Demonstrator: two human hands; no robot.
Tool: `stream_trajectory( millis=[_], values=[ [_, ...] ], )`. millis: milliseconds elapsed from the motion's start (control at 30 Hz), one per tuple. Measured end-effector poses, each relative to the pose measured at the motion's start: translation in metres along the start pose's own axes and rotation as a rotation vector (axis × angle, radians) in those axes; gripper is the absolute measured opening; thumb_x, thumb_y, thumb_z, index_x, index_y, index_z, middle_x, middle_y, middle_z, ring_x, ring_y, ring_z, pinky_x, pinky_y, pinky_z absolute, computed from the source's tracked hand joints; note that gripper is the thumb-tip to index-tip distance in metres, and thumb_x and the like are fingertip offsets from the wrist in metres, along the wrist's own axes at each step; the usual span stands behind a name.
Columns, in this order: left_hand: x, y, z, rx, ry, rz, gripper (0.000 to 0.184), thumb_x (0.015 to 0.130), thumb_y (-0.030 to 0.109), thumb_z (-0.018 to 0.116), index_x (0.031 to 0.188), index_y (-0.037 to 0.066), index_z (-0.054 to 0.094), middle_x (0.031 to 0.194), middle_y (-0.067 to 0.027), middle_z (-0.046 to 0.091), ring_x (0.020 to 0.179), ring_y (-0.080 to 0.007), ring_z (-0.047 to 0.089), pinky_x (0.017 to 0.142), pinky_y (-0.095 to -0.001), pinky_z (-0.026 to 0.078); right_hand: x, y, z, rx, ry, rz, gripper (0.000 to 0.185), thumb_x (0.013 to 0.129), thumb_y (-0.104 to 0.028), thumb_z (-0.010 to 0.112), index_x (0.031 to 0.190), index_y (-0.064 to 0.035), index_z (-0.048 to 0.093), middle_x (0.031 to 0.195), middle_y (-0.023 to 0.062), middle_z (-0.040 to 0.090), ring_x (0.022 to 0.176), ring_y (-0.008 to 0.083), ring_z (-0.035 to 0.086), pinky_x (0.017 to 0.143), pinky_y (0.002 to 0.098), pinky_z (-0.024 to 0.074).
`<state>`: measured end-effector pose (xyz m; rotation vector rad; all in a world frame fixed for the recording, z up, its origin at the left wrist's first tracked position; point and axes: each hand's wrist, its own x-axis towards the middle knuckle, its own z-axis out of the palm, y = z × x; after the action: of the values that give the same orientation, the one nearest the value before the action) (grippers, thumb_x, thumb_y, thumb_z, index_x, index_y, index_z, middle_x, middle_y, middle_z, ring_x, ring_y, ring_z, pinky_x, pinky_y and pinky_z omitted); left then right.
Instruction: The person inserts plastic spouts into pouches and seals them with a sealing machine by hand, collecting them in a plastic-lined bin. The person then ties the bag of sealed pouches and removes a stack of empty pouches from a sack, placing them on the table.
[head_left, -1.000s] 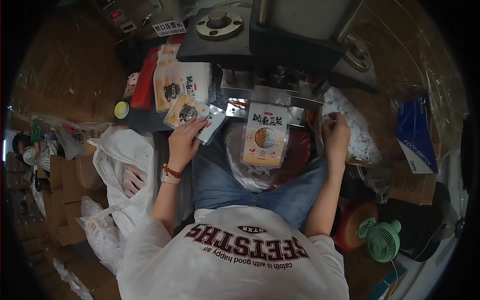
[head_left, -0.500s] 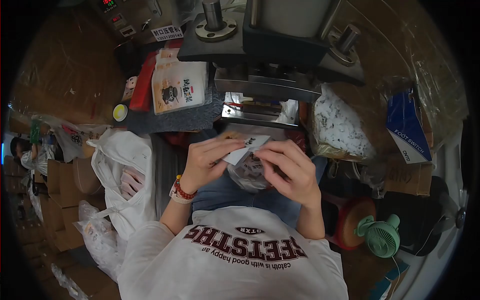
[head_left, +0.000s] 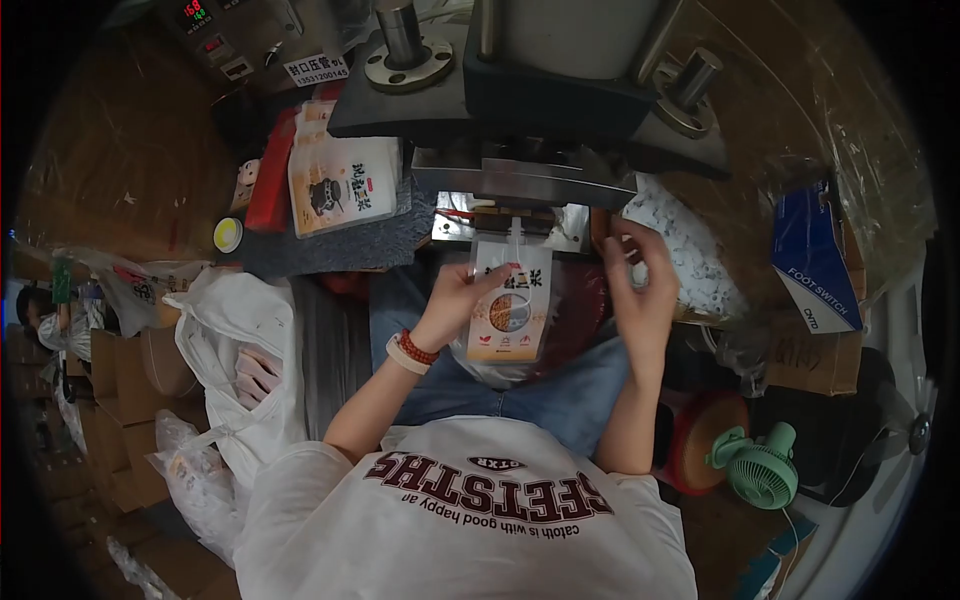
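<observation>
Spouted pouch [head_left: 508, 313] was held above the person's lap, just before the metal press [head_left: 520, 178], its large Chinese characters partly covered by the left thumb. Its long axis ran away from the body, spout toward the press, orange base toward the lap; whether the spout touched metal could not be told. The left hand [head_left: 452, 305] gripped the pouch's left side, fingers hidden behind. The right hand [head_left: 642, 290] was half curled beside heaped white pieces [head_left: 705, 268]; I could not tell whether it held anything. A blue box [head_left: 808, 255] read "FOOT SWITCH" and "CNTD"; a sign [head_left: 316, 70] bore "13531200145".
</observation>
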<state>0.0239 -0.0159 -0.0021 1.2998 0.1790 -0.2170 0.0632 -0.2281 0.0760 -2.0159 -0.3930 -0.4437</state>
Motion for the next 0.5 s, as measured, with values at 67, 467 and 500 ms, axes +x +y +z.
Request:
stream_trajectory(
  millis=[67, 467, 500],
  values=[
    [0.011, 0.012, 0.003, -0.141, 0.038, -0.054, 0.025, 0.089, 0.018, 0.065, 0.094, -0.006, 0.067, 0.087, -0.009, 0.07, 0.071, -0.0098, 0.066, 0.062, -0.0226, 0.052, 0.01, 0.015, -0.016, -0.163, 0.047, 0.17, 0.03, 0.083, -0.004, 0.061, 0.114, -0.0024, 0.058, 0.11, 0.016, 0.059, 0.087, 0.0288, 0.06, 0.075, 0.035, 0.0489],
    [0.032, 0.031, -0.051, 0.342, 0.157, 0.177, 0.029, 0.086, 0.023, 0.067, 0.105, 0.0, 0.066, 0.1, -0.0094, 0.069, 0.091, -0.0207, 0.066, 0.078, -0.0327, 0.052, 0.014, 0.09, -0.001, -0.708, 0.056, -0.109, 0.031, 0.081, -0.005, 0.064, 0.112, -0.003, 0.059, 0.106, 0.0151, 0.057, 0.085, 0.0295, 0.06, 0.077, 0.037, 0.0495],
    [0.031, 0.038, -0.072, 0.763, 0.405, 0.399, 0.039, 0.085, 0.028, 0.067, 0.115, 0.004, 0.061, 0.111, -0.0096, 0.065, 0.103, -0.0252, 0.061, 0.087, -0.0371, 0.047, 0.012, 0.086, -0.003, -0.706, 0.055, -0.11, 0.031, 0.081, -0.005, 0.064, 0.112, -0.003, 0.059, 0.106, 0.0151, 0.057, 0.085, 0.0295, 0.06, 0.077, 0.037, 0.0495]
  ],
)
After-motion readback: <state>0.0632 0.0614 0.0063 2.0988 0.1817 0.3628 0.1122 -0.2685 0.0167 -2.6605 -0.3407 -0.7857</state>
